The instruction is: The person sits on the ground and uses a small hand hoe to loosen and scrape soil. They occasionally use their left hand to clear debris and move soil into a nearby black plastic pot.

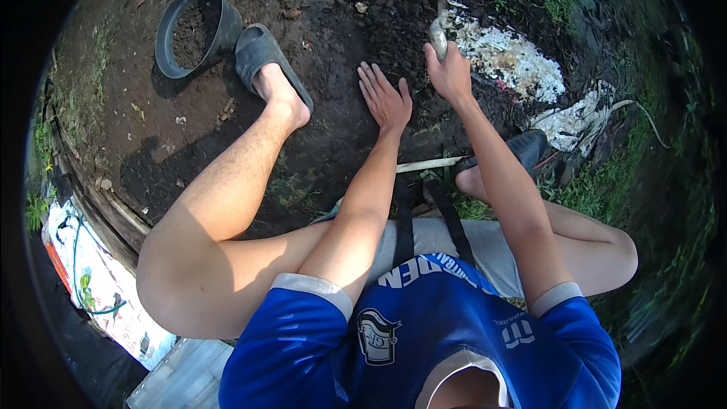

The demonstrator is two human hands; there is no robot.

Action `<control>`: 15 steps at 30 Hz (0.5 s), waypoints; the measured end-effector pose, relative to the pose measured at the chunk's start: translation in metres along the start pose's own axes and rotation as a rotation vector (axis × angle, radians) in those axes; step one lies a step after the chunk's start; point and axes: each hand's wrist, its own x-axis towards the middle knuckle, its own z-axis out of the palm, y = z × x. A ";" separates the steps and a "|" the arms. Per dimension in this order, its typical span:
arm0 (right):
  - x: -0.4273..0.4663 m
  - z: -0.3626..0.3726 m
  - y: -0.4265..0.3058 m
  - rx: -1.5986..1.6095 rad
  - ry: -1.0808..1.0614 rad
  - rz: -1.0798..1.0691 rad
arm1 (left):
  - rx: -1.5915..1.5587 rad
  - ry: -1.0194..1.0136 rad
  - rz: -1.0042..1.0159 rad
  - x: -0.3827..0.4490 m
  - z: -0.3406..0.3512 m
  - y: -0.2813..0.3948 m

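Observation:
My right hand (448, 72) is closed round the pale handle of a hand trowel (437, 28), whose dark blade points up and to the left over the soil. Flat on the dark, loose soil (329, 68) lies my left hand (385, 95), fingers spread a little and nothing held, just left of the right hand. A black plastic plant pot (227, 25) with soil inside tilts on the ground at the upper left, beside my sandal. Whether the trowel blade touches the soil I cannot tell.
Dirty white sheet scraps (511, 59) lie right of the trowel. Near my feet, which wear dark slide sandals (255, 57), is a pale stick (431, 164). Grass (602, 182) grows at the right. A white printed sack (108, 278) and grey board (184, 375) are at the lower left.

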 end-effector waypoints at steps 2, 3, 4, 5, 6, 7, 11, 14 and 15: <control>0.028 -0.002 -0.005 -0.031 0.007 -0.033 | -0.031 0.029 0.033 0.016 0.001 -0.001; 0.037 0.001 -0.005 -0.013 0.063 -0.106 | -0.049 -0.001 0.016 0.025 0.001 0.000; 0.042 0.006 -0.003 0.008 0.110 -0.155 | -0.104 0.044 0.003 0.037 0.003 0.003; 0.044 0.013 -0.002 -0.056 0.040 -0.097 | -0.131 0.108 0.037 0.056 0.007 0.007; 0.043 0.019 0.000 -0.100 0.007 -0.094 | -0.158 0.129 0.042 0.076 0.011 0.010; 0.039 0.024 0.000 -0.183 -0.065 -0.014 | -0.182 0.161 0.055 0.092 0.014 0.012; 0.022 0.015 -0.005 -0.013 -0.469 0.282 | -0.339 0.136 0.027 0.150 0.015 0.003; 0.007 -0.016 -0.010 -0.064 -0.606 0.322 | -0.353 0.019 0.041 0.169 0.009 -0.013; 0.003 -0.025 -0.010 -0.059 -0.609 0.331 | -0.363 0.058 0.080 0.176 0.008 -0.016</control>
